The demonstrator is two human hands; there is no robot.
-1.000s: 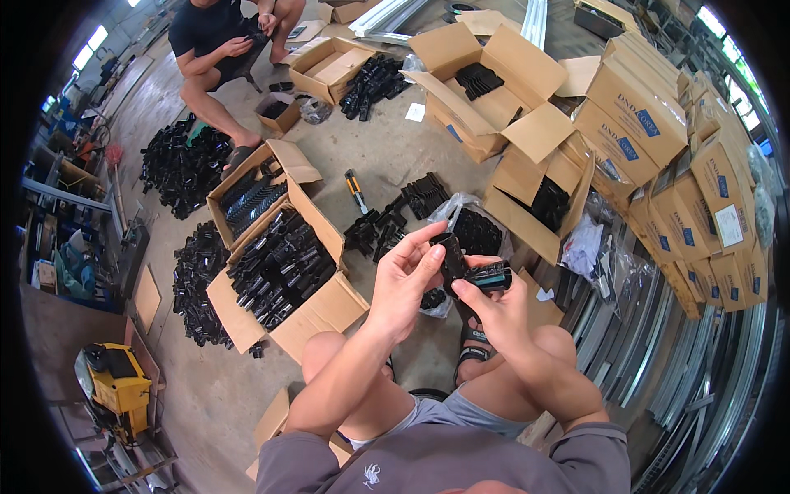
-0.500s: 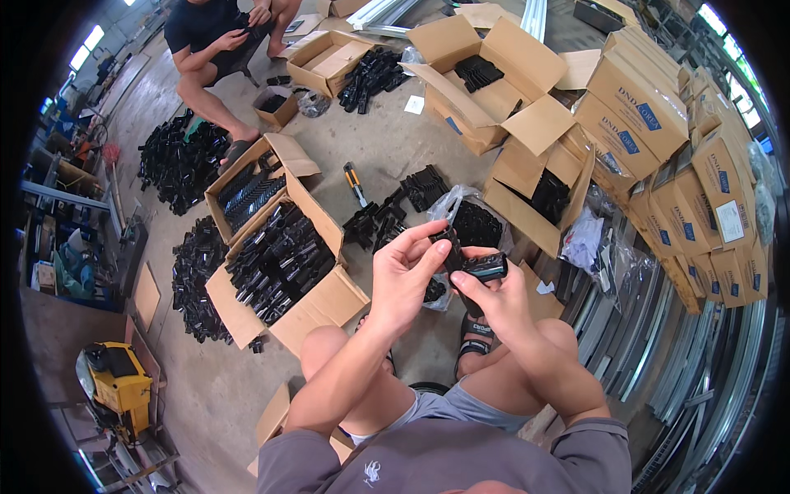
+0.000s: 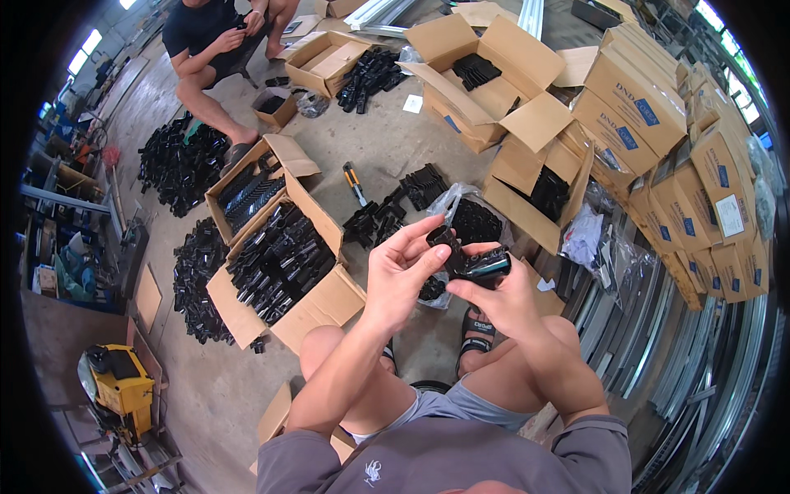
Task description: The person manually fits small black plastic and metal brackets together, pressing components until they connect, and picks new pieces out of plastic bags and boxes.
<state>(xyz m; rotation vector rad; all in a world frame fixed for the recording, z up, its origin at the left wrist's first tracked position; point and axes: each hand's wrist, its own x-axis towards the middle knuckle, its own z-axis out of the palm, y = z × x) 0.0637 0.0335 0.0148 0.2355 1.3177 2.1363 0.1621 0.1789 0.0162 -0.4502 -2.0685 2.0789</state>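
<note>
In front of my knees, both hands hold a glossy black part (image 3: 487, 265) made of two sections that meet at an angle. My left hand (image 3: 399, 276) pinches the upright section between thumb and fingers. Wrapped around the thicker, shiny section is my right hand (image 3: 504, 303), its thumb along the near side. Whether the sections are one piece or two pressed together, I cannot tell. Just beyond lie more black parts (image 3: 424, 188) on the floor and a clear plastic bag (image 3: 477, 222) full of small black pieces.
An open carton (image 3: 325, 309) of black parts stands to the left, beside loose heaps (image 3: 202, 280). An orange-handled tool (image 3: 354, 183) lies ahead. Open boxes (image 3: 453, 115) and stacked cartons (image 3: 634, 99) are right, above metal profiles (image 3: 625, 354). Another person (image 3: 206, 49) sits far left.
The shiny section has tilted in my right hand, and my right thumb has shifted down and left along it. My left hand has moved slightly left, still pinching the part.
</note>
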